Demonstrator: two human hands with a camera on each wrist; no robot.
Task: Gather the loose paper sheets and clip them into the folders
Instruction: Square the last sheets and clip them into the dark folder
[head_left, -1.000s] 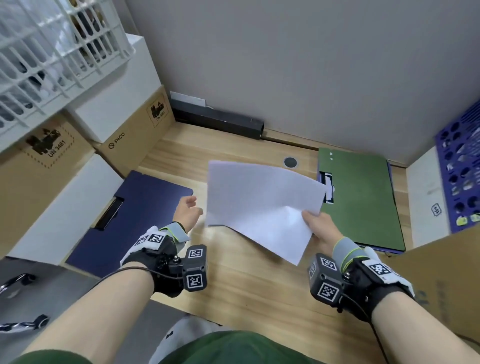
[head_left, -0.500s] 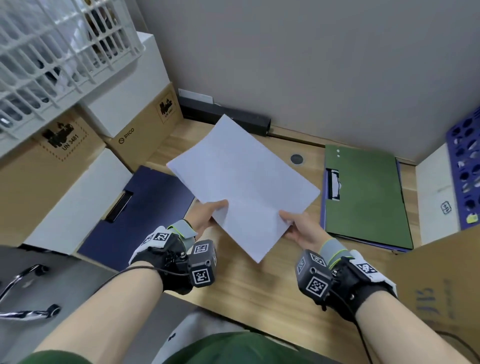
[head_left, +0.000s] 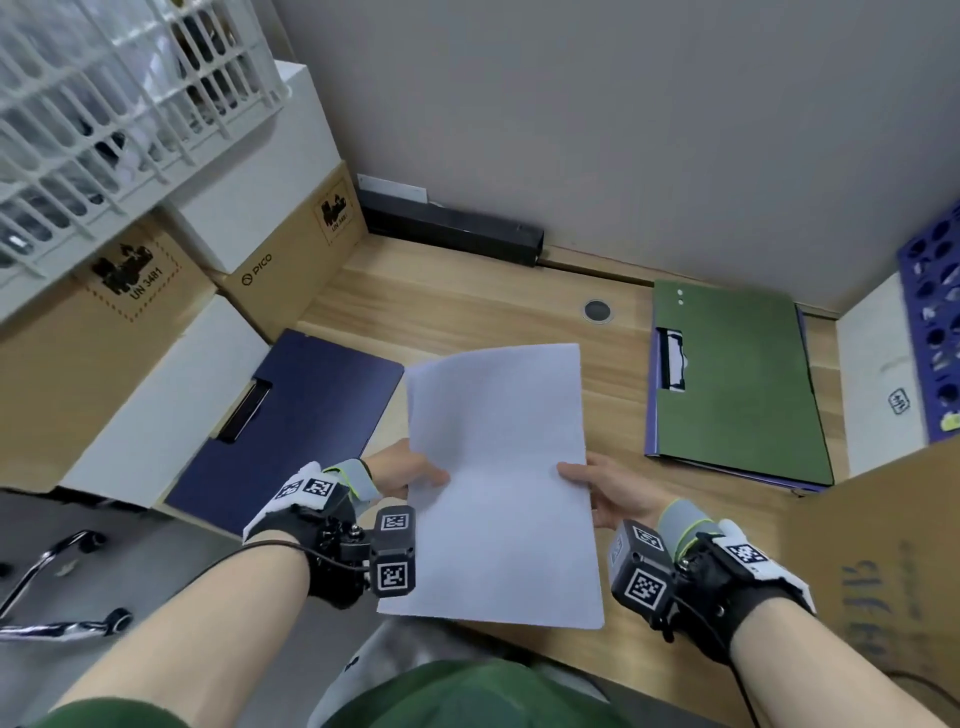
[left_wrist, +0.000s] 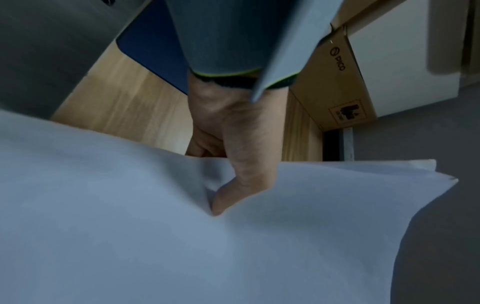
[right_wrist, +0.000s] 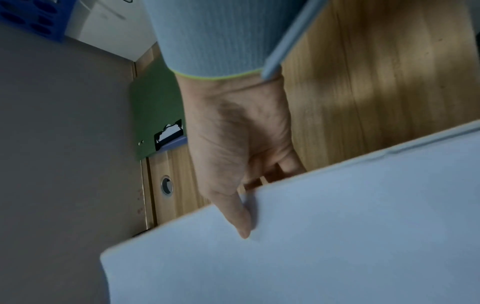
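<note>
Both forearms reach in from the lower corners of the head view. The left hand (head_left: 402, 470) and right hand (head_left: 615, 491) sit level at mid-frame, thumbs pointing inward and pressed on top, fingers curled underneath.

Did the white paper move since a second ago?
Yes. The paper has swung round and come toward the person: it used to reach across to the green folder, and now it lies lengthwise between both hands, clear of that folder.
</note>
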